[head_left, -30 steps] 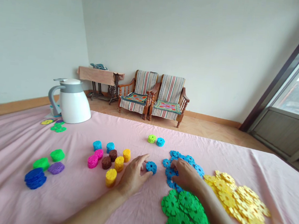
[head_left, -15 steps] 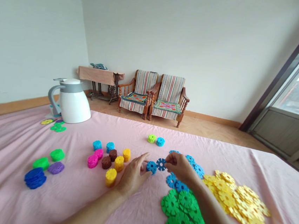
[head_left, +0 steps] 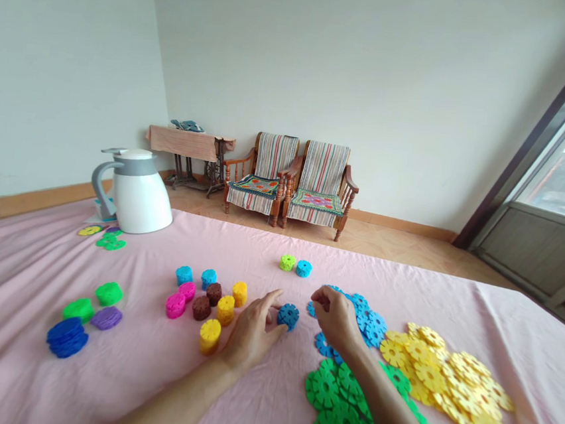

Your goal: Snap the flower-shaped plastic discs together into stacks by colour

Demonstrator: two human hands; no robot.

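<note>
My left hand point(head_left: 252, 332) rests on the pink cloth point(head_left: 255, 396), its thumb and fingers closed round a small stack of blue flower-shaped discs point(head_left: 288, 315). My right hand point(head_left: 336, 318) hovers just right of that stack with its fingertips pinched together. A sliver of blue shows under them, and I cannot tell if it is held. Behind and under the right hand lies a loose pile of blue discs point(head_left: 369, 322). A green pile point(head_left: 338, 411) sits by my right forearm, and a yellow pile point(head_left: 451, 381) lies further right.
Short stacks in yellow, brown, pink and light blue point(head_left: 214, 302) stand left of my left hand. A green and a blue stack point(head_left: 295, 265) sit further back. Dark blue, green and purple stacks point(head_left: 83, 319) lie at the left. A white jug point(head_left: 137, 191) stands at the back left.
My right hand picked a blue disc from the pile and carried it left to the stack in my left hand. The disc no longer shows separately and the stack looks taller.
</note>
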